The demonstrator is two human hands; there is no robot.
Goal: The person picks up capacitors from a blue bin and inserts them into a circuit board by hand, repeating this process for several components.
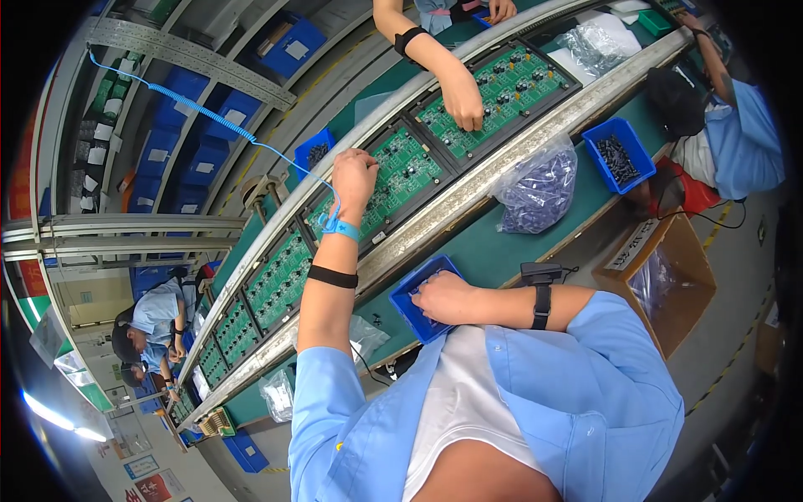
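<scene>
My left hand (355, 177) rests with curled fingers on a green rectangular circuit board (400, 171) in the long conveyor line; I cannot tell if it grips anything. My right hand (446, 298) is inside the small blue plastic bin (407, 294) near my chest, fingers bent around small parts. A clear plastic bag of dark pieces (539, 186) lies on the green table, beside a brown cardboard box with a white label (633, 245).

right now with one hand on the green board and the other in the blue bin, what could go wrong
1. The coiled blue cord from the wrist strap on the left hand crosses the circuit board line and might snag.
2. The right hand digs in the small blue bin at the table's edge; it could tip.
3. A co-worker's hand works the next board, so arms might bump.
</scene>
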